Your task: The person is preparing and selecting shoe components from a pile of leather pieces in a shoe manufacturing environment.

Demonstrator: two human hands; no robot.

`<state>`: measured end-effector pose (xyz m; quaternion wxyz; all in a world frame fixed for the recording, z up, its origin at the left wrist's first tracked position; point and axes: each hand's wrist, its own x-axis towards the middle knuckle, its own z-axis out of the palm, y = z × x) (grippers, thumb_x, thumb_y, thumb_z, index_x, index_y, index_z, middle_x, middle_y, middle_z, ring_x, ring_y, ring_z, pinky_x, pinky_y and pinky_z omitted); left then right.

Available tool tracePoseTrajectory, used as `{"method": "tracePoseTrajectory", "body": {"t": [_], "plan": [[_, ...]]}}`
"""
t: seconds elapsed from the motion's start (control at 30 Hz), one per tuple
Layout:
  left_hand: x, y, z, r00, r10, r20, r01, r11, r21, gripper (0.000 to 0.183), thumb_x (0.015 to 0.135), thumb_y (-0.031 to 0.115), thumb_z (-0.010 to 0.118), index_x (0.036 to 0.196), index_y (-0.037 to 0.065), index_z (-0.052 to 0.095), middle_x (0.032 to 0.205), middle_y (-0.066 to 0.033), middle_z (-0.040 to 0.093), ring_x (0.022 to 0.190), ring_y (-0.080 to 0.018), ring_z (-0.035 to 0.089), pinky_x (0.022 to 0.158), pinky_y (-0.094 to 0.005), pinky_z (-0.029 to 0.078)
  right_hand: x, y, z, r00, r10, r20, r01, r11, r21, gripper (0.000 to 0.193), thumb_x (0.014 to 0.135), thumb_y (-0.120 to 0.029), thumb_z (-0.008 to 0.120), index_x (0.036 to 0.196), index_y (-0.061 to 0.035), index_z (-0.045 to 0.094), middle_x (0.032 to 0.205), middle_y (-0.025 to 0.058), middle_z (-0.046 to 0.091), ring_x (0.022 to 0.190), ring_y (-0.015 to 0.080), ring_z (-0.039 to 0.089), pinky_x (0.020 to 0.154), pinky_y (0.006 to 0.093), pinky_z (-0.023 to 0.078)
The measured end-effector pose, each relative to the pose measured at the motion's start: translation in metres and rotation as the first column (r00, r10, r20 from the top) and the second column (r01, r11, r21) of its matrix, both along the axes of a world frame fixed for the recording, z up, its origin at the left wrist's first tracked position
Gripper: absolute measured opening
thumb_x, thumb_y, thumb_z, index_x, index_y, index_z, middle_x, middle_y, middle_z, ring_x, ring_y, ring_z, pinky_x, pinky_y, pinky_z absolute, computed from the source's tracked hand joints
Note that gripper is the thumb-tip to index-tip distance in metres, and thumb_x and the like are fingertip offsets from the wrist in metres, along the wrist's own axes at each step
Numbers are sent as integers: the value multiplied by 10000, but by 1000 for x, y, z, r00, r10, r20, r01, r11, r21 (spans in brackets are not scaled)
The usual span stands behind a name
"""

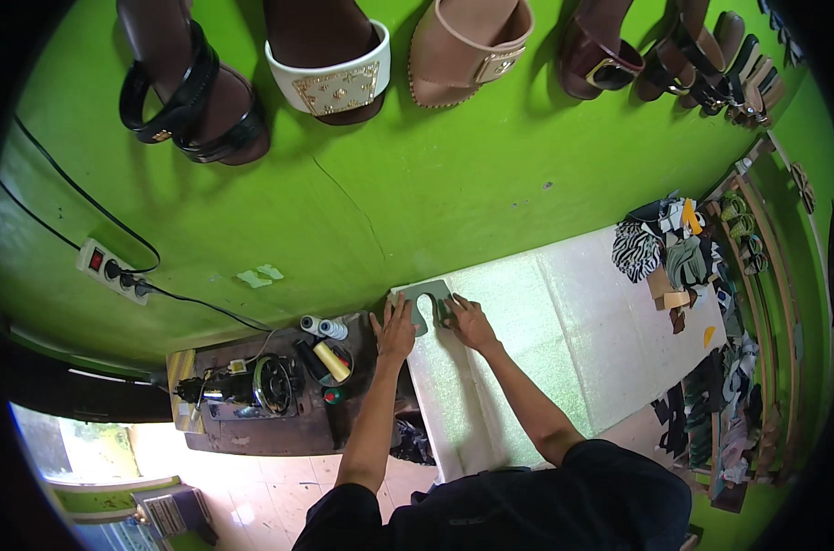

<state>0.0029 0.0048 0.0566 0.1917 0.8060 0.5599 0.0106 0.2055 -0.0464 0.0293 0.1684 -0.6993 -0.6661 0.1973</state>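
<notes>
we see the left hand [394, 329] and the right hand [467, 321] resting on the grey piece with a curved cut-out [426, 287], their fingers apart; whether a thumb goes under its edge, we cannot tell. the piece is between the two hands, on the white tabletop [564, 321]. we judge the step is to place it flat; the next move calls for even pressure.

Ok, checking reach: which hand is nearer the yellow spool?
Left. The left hand is right of the yellow spool; the right hand is farther right, across the grey piece.
</notes>
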Motion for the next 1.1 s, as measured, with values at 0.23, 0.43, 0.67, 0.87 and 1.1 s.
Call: {"method": "tracePoseTrajectory", "body": {"t": [0.23, 0.43, 0.67, 0.87, 1.1], "plan": [[-31, -86, 31, 436, 372, 819, 60, 896, -439, 557, 1020, 319, 543, 1495, 92, 360, 1568, -149, 335, 1448, -275, 326, 1161, -512, 262, 1, -86, 75, 830, -115, -546, 138, 990, 1, 632, 990, -369, 574, 1505, -63, 373, 1519, 184, 423, 1370, 325, 445, 1123, 427, 363], [-34, -170, 86, 264, 659, 704, 160, 690, -706, 617, 1012, 484, 431, 1509, 131, 338, 1572, -121, 330, 1446, -270, 311, 1145, -535, 267, 13, -177, 117, 528, -189, -828, 226, 971, -78, 662, 1010, -390, 532, 1531, -51, 305, 1536, 168, 401, 1375, 314, 445, 1128, 416, 361], [7, -215, 95, 297, 577, 761, 294, 702, -648, 626, 1012, 524, 373, 1508, 144, 330, 1564, -153, 325, 1448, -294, 290, 1140, -556, 267, 45, -277, 142, 491, -281, -824, 433, 900, -49, 607, 1024, -365, 510, 1507, -36, 345, 1493, 180, 453, 1352, 297, 465, 1115, 400, 375], [79, -258, 116, 394, 502, 770, 391, 666, -635, 600, 1006, 503, 395, 1496, 162, 341, 1553, -142, 343, 1433, -291, 309, 1122, -565, 289, 102, -357, 140, 426, -318, -847, 606, 795, 6, 579, 1024, -327, 508, 1498, -33, 359, 1456, 173, 496, 1319, 279, 494, 1088, 388, 392], [195, -329, 135, 497, 382, 779, 456, 649, -610, 565, 981, 474, 444, 1456, 171, 386, 1516, -114, 406, 1378, -243, 385, 1047, -504, 372, 188, -446, 154, 376, -278, -884, 678, 733, 58, 587, 1011, -248, 497, 1507, 6, 314, 1449, 185, 482, 1303, 264, 503, 1104, 367, 365]]}}
